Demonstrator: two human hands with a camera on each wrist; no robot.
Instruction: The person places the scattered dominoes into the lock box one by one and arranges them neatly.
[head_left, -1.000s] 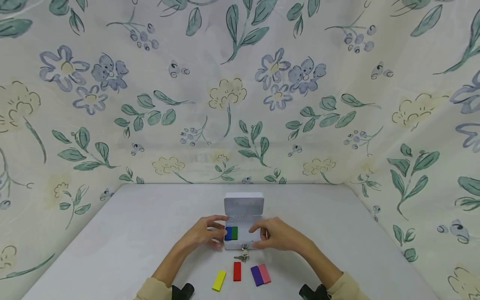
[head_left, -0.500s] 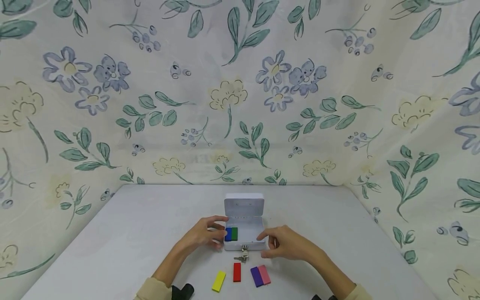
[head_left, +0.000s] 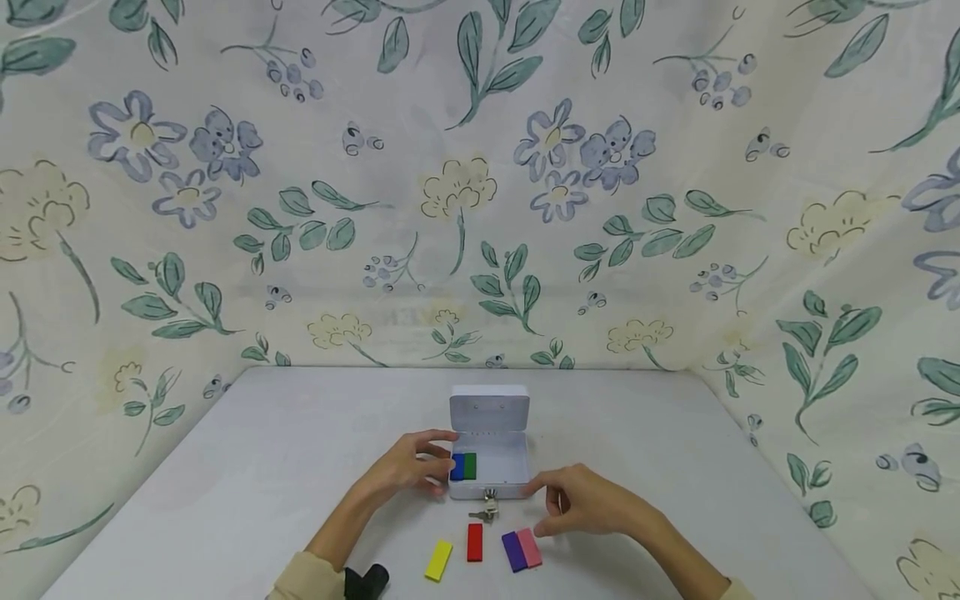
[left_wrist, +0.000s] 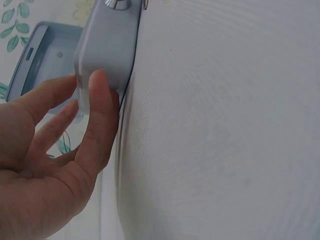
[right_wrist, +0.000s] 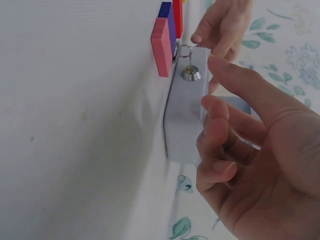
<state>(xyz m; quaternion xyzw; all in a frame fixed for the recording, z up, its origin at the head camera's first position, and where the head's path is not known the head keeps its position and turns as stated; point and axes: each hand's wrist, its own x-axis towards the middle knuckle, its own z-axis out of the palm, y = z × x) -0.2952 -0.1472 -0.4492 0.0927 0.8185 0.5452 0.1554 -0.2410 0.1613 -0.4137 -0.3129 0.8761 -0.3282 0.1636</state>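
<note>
- Box (head_left: 510,492) was a small pale grey thing with rounded corners, sitting on the white surface (head_left: 645,433) roughly front and center, lid (head_left: 489,412) flipped up at the back.
- Lock (head_left: 490,494) was round and silvery, set in the front wall, with a key stuck in it and the ring plus more keys (head_left: 482,515) dangling just in front.
- Inside, a blue block (head_left: 457,467) and a green block (head_left: 470,467) lay side by side against the left wall; the rest of the box floor was bare.
- Out front, left to right: yellow block (head_left: 438,561) (tilted a bit), red block (head_left: 475,542) (pretty straight), then purple block (head_left: 513,551) and pink block (head_left: 530,547) touching along their long sides, both slanted.
- As for the hands, the left hand (head_left: 405,468) had its fingers bent around the box's left end.
- The right hand (head_left: 588,504) held nothing, thumb and index apart: index by the front right corner, thumb next to the pink block. Couldn't tell if either actually touched.
</note>
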